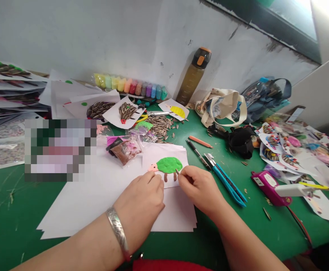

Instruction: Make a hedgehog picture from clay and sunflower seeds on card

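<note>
A small white card [178, 152] lies on a stack of white paper [96, 203] on the green table. On it is a clay figure with a green round body [169, 165], a pink head [152, 168] and brown legs. My left hand [143, 197], with a silver bracelet at the wrist, rests curled on the card's lower left edge. My right hand [199, 188] pinches a small thin tool or seed [177, 171] and touches its tip to the figure's lower right, by a brown leg.
A pile of sunflower seeds [160, 128], clay bags [124, 148], blue craft knives [228, 182], a pen [196, 152] and an orange stick [200, 142] lie nearby. A row of clay pots [130, 86] and a bottle [193, 77] stand by the wall. A glue gun [268, 184] lies right.
</note>
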`<state>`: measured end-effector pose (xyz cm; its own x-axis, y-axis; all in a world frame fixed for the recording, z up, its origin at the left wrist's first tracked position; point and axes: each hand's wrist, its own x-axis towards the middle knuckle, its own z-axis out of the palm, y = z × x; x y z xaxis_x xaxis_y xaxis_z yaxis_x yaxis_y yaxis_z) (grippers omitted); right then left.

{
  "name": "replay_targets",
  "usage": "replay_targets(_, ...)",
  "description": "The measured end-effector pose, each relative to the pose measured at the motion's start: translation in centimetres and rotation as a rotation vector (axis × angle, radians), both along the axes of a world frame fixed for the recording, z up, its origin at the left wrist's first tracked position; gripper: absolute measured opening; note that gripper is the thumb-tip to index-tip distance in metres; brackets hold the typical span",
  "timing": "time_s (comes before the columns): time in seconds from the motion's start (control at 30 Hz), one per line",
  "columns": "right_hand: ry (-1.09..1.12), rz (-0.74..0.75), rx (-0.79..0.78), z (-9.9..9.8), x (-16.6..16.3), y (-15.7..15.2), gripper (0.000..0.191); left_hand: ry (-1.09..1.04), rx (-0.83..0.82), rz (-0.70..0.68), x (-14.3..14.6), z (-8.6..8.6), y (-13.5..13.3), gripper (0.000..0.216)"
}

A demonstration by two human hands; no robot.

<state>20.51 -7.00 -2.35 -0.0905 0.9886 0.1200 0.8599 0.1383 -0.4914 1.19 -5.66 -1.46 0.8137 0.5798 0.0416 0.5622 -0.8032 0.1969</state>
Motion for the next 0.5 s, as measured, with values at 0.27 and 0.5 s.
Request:
replay_targets(0.27,-0.045,0.220,-0.155,1.5,1.0,-2.5,0.021,-0.056,-0.095,0.056,0.2,0.7,-0.1,0.014)
replay_targets(0.5,0.074,0.355,-0.118,1.8,-0.3,-2.9,0.023,-0.145,-0.205,0.030,0.1,0.8,-0.2,0.023)
